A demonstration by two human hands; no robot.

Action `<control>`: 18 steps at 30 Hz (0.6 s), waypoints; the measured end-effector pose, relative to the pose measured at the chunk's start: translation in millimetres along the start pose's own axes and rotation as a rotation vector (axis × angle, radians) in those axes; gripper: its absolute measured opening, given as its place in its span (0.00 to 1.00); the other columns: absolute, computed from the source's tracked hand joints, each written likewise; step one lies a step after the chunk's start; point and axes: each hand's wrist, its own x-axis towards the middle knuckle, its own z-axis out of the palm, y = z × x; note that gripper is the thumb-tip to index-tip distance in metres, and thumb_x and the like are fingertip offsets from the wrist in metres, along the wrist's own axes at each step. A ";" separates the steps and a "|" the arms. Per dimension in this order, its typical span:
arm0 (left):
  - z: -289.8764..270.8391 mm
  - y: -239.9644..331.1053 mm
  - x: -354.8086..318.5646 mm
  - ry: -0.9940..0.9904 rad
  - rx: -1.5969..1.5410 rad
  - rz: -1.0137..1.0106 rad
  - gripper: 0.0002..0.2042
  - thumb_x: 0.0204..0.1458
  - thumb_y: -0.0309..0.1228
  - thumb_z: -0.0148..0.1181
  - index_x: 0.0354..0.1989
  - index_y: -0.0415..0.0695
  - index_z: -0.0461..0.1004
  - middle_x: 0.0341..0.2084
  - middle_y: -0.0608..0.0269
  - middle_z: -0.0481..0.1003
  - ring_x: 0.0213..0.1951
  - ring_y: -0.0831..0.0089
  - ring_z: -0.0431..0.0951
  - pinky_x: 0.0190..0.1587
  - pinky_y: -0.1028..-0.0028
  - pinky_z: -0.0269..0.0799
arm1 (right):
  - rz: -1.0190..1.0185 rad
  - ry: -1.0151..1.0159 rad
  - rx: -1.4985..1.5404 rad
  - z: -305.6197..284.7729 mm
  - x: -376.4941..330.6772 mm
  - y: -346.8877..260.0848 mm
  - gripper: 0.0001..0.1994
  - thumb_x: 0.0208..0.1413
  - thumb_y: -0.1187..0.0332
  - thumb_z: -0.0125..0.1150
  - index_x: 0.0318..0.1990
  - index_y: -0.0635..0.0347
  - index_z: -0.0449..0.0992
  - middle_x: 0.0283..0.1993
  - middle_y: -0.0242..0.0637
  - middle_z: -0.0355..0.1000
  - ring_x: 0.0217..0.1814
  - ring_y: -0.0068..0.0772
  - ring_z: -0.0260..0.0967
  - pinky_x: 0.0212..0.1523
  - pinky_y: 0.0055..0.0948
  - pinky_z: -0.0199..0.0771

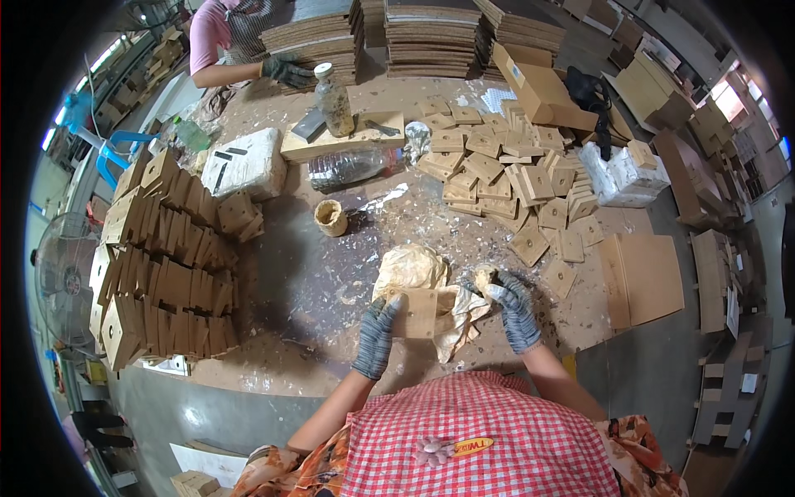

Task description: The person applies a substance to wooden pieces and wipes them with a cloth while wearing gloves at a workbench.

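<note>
My left hand [378, 338], in a grey striped glove, is closed on the left edge of a flat square wooden block [415, 314]. My gloved right hand [514, 309] pinches a small crumpled tan wad [485, 278], which looks like a bit of rag. Behind and beside the block lies a stained cream cloth [411, 269], its paler folds [460, 319] spreading between my hands. An open tub of tan paste [330, 218] stands farther off to the left. Loose wooden blocks with holes [489, 170] are heaped beyond my right hand.
Stacked blocks [166, 265] fill the table's left side. Toward the back are a wrapped white bundle [248, 166], a glass bottle [333, 103], and a plastic bottle [352, 168]. Cardboard [639, 280] lies right. Across the table, a co-worker's gloved hand [287, 71] rests by stacked panels [432, 41].
</note>
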 end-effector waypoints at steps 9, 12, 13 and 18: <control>17.9 22.1 -1.2 -0.159 -0.358 -0.239 0.23 0.51 0.33 0.63 0.54 0.39 0.66 0.41 0.62 0.74 0.40 0.76 0.75 0.34 0.78 0.74 | -0.376 0.010 -0.294 9.5 -26.7 -20.8 0.30 0.43 0.70 0.72 0.57 0.55 0.69 0.49 0.38 0.72 0.49 0.30 0.71 0.50 0.32 0.73; 31.1 38.6 -7.0 -0.119 -0.266 -0.154 0.26 0.50 0.32 0.65 0.56 0.37 0.63 0.43 0.59 0.74 0.40 0.74 0.76 0.36 0.77 0.75 | -0.516 -0.153 -0.334 22.8 -41.1 -36.9 0.30 0.44 0.70 0.71 0.58 0.52 0.69 0.48 0.39 0.72 0.50 0.32 0.70 0.51 0.33 0.73; 36.5 43.9 -9.0 -0.110 -0.266 -0.110 0.28 0.50 0.33 0.65 0.57 0.36 0.61 0.44 0.58 0.73 0.40 0.73 0.75 0.36 0.77 0.75 | -0.528 -0.170 -0.308 26.8 -45.4 -32.3 0.29 0.44 0.69 0.72 0.57 0.55 0.69 0.48 0.40 0.72 0.49 0.34 0.71 0.50 0.33 0.73; 51.4 61.4 -17.4 -0.122 -0.265 -0.029 0.31 0.51 0.36 0.64 0.59 0.35 0.58 0.46 0.55 0.72 0.41 0.71 0.75 0.38 0.76 0.75 | -0.769 -0.106 -0.591 35.3 -55.0 -33.3 0.27 0.41 0.67 0.73 0.52 0.58 0.71 0.46 0.42 0.72 0.45 0.40 0.72 0.46 0.35 0.74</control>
